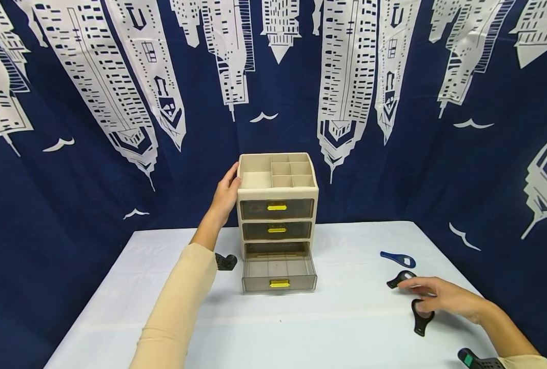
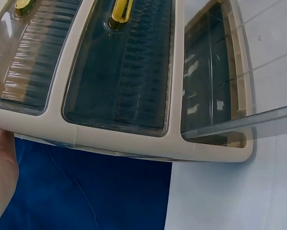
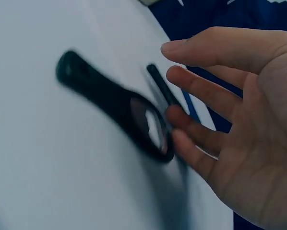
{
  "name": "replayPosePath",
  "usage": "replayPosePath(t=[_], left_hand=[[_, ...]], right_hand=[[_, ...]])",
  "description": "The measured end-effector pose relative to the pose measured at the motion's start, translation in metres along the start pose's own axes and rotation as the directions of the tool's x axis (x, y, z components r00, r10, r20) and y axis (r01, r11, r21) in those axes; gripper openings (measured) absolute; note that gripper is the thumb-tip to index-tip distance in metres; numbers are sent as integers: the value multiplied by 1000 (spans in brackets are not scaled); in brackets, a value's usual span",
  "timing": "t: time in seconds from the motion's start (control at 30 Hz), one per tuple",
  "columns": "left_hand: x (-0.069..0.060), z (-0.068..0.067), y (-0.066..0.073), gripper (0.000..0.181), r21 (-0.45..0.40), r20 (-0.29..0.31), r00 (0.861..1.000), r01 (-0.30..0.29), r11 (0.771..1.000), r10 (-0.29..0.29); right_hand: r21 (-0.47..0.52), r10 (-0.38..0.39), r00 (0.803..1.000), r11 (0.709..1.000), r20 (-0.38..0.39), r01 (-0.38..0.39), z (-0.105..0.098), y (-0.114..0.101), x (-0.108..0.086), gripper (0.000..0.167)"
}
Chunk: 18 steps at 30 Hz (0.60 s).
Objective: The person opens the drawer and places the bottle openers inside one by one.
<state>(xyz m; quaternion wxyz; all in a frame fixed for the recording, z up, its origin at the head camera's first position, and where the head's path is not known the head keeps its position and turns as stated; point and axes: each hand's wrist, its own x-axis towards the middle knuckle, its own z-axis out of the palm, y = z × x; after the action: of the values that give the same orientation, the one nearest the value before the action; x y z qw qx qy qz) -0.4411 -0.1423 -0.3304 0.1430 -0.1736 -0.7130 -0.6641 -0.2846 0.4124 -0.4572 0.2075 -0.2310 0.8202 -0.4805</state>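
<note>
A cream drawer organizer (image 1: 279, 194) stands at the back of the table, its bottom clear drawer (image 1: 279, 283) pulled out. My left hand (image 1: 225, 195) rests against the organizer's upper left side; in the left wrist view only part of that hand (image 2: 2, 175) shows at the edge. Over the table's right side, my right hand (image 1: 444, 296) hovers with loosely bent fingers, holding nothing. Below it lies a black magnifying glass (image 1: 422, 324), seen blurred near the fingertips in the right wrist view. Another black magnifying glass (image 1: 395, 282) lies just beyond, partly hidden by the hand.
Farther back on the right lies a blue magnifying glass (image 1: 398, 259). The organizer's top has several open compartments (image 1: 294, 169), and two upper drawers (image 1: 277, 220) are closed. A dark blue curtain (image 1: 273, 128) with white building prints hangs behind the white table (image 1: 347, 328).
</note>
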Motion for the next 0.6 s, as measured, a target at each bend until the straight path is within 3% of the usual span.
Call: replayPosePath(t=[0.07,0.17,0.4,0.6], left_hand=[[0,1,0,54,-4,-2,1000,1,1000,-1],[-2,2,1,54,-4,4,1000,10,1000,-10],[-2,3,2,53,-17,-10,1000,3,1000,-3],[-2,1,1,53,-19,-2,1000,-4,1000,4]], right_hand=[[4,-23,999,1000,24,23,-2,9,-4,50],[-82,-89,995,992,43,93,-2,20,-9,54],[-201,-219,976,955,16,218,0,31,-13,49],[-292,-341,940,900,-13,323,5,33,-11,49]])
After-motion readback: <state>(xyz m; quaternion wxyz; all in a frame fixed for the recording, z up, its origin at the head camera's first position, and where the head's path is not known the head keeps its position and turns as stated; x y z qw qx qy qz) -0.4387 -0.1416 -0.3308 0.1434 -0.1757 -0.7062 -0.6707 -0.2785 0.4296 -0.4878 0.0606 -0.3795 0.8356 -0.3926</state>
